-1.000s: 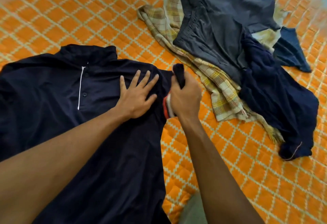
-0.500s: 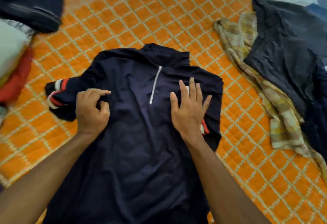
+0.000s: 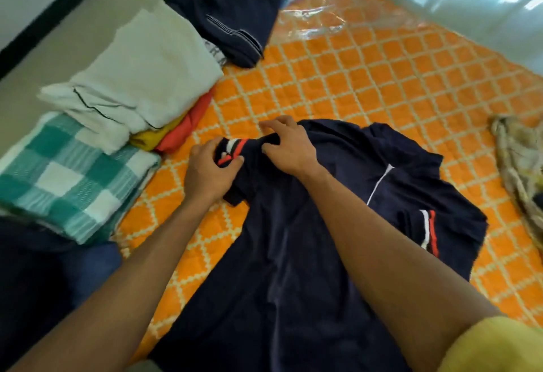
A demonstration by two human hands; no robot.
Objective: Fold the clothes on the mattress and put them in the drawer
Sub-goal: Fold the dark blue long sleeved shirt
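Head view puts the navy polo shirt [image 3: 293, 254] flat on the orange quilted mattress [image 3: 367, 83], its long axis running from the hem near me up to the collar, which points away and a little right. Its left sleeve [image 3: 235, 154], with the red and white cuff stripes, lies between my two hands. My left hand [image 3: 210, 172] has its fingers curled round the cuff end, pinching it. My right hand [image 3: 288, 145], just beside it, has curled fingertips gripping the sleeve cloth near the shoulder. Right of my fingers, the other striped sleeve [image 3: 432, 230] lies folded over the chest. Left of my fingers sits a white folded stack [image 3: 141, 78], a teal checked cloth [image 3: 64, 177] and folded navy clothing [image 3: 232, 7] beyond.
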